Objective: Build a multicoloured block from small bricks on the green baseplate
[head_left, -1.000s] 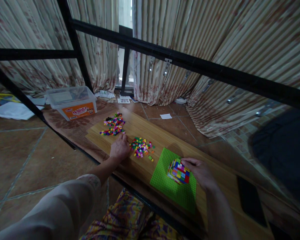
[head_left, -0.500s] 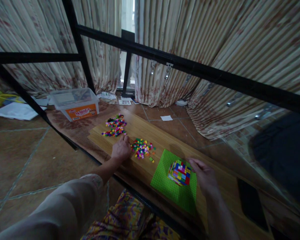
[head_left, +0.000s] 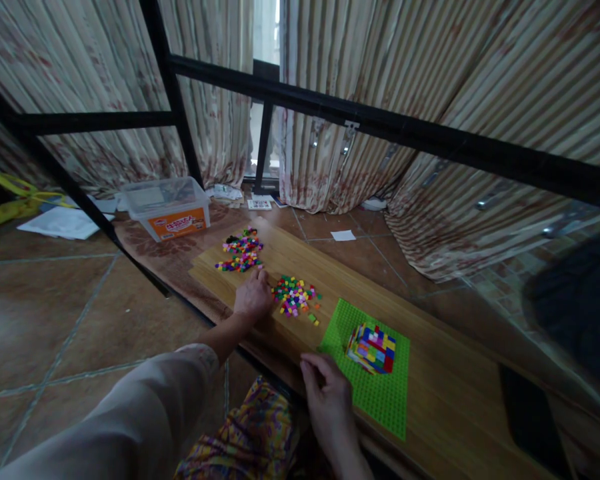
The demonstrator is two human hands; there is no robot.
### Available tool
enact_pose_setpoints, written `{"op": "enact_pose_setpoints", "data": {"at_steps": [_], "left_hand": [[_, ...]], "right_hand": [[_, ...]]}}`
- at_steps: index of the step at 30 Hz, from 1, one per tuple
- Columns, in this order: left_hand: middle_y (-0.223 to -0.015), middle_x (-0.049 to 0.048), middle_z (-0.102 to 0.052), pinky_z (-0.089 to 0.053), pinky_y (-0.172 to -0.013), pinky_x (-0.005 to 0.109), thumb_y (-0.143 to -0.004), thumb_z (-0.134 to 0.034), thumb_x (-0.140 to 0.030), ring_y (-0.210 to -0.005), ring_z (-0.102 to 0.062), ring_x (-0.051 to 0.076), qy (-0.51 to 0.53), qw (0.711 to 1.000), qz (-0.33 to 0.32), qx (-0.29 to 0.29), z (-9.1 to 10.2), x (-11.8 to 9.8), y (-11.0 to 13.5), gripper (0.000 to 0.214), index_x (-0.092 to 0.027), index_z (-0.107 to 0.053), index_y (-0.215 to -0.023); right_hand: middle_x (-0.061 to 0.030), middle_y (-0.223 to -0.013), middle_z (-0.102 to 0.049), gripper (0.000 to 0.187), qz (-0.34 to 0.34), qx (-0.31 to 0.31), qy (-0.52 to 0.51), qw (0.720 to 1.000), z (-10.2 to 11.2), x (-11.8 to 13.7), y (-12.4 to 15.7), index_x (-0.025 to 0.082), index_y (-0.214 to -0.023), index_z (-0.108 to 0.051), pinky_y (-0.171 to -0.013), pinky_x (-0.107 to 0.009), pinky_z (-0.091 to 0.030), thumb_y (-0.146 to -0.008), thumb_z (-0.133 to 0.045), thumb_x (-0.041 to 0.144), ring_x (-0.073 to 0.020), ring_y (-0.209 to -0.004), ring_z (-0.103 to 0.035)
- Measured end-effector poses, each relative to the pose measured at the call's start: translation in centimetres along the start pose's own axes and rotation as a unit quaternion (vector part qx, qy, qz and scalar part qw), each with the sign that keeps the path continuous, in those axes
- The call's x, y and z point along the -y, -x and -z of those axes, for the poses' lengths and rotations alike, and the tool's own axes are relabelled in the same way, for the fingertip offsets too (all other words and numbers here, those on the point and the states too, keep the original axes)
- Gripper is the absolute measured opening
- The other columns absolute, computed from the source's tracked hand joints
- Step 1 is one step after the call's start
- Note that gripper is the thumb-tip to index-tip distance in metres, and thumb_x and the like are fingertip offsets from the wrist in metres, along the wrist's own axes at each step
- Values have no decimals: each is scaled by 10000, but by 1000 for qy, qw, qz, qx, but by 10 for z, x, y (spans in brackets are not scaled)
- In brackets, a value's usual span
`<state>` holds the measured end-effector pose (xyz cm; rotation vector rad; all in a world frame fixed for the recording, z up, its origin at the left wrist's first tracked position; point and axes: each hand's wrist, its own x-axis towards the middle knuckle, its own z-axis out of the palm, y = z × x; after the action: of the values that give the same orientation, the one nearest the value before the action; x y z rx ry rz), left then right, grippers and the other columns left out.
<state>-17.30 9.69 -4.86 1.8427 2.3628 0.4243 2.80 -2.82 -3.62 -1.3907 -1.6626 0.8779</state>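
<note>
My left hand (head_left: pixel 255 294) rests on the wooden board, its fingers drawn together between two heaps of small coloured bricks; anything in them is too small to make out. Just right of it lies the nearer brick heap (head_left: pixel 294 295), and beyond its fingertips the farther brick heap (head_left: pixel 241 251). My right hand (head_left: pixel 329 393) hovers by the near left edge of the green baseplate (head_left: pixel 375 397), thumb and fingers curled together; whatever they pinch cannot be seen. On the baseplate stands a multicoloured block of stacked bricks (head_left: pixel 374 348), apart from both hands.
The wooden board (head_left: pixel 455 380) carries a black phone-like slab (head_left: pixel 533 413) at its right end. A clear plastic box (head_left: pixel 173 208) with an orange label stands beyond its left end. Black metal bars (head_left: pixel 330 100) cross in front of the curtains. Papers (head_left: pixel 343 235) lie on the tiled floor.
My right hand has moved left and nearer to me, from the right side of the brick stack to the baseplate's near left edge. The left hand stays by the heaps; the view shifted slightly.
</note>
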Motion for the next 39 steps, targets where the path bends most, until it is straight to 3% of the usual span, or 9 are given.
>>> {"op": "enact_pose_setpoints", "data": {"at_steps": [4,9,14,22,25,28,33,39], "left_hand": [[-1140,117,-554,-487,-776,326,-897,-361,-210,-990,-596,236,2,1000,-3,4,0,0,0,259,-173,-516,-1101],[-1115,117,-562,-486,-775,334,-891,-366,-214,-965,-604,241,3,1000,-2,6,-1,1,-1,263,-167,-514,-1104],[-1120,116,-568,-484,-774,323,-892,-362,-216,-979,-604,237,3,1000,-3,-1,-3,2,-1,264,-171,-511,-1105],[-1243,127,-527,-483,-803,327,-887,-365,-209,-1016,-593,237,-1,1000,-8,-7,-4,2,-1,277,-171,-510,-1120],[-1236,130,-528,-487,-795,334,-889,-359,-208,-1016,-592,240,1,1000,-8,-11,-4,2,0,288,-169,-497,-1139],[-1212,129,-537,-488,-787,338,-890,-363,-211,-1011,-593,243,1,1000,-11,-11,-3,2,0,291,-167,-487,-1150],[-1155,128,-555,-492,-766,343,-897,-358,-216,-984,-598,245,-3,1000,-7,-4,0,1,-1,268,-169,-501,-1119],[-1182,127,-549,-487,-784,335,-897,-354,-212,-1021,-590,242,-5,1000,-20,-14,0,2,-2,272,-168,-494,-1125]], "right_hand": [[-81,-898,-666,255,9,-51,80,995,-9,-19,-19,185,-938,-667,-746,-308,-473,-884,-455,317,-192,-832,-615],[-101,-922,-632,272,15,-95,189,977,-6,-21,-57,157,-991,-647,-751,-329,-449,-874,-453,307,-212,-822,-592],[-96,-984,-605,233,30,-79,277,957,-15,-23,-76,175,-970,-655,-788,-307,-425,-865,-476,281,-210,-889,-576],[-66,-952,-610,172,47,-66,348,934,-30,-27,-82,219,-885,-628,-761,-299,-407,-878,-456,204,-208,-906,-549],[-66,-918,-608,176,78,-55,317,944,-29,-21,-80,209,-861,-605,-793,-314,-411,-888,-431,195,-211,-920,-550],[-54,-893,-625,196,91,-51,220,970,-24,-9,-72,199,-907,-587,-771,-305,-429,-916,-394,231,-191,-868,-576],[-30,-849,-658,194,49,-54,74,995,-13,5,-42,209,-926,-610,-715,-268,-462,-903,-429,278,-163,-787,-610],[-43,-935,-679,223,-3,-70,20,997,8,1,-3,221,-993,-654,-746,-273,-501,-875,-481,298,-165,-847,-634]]}}
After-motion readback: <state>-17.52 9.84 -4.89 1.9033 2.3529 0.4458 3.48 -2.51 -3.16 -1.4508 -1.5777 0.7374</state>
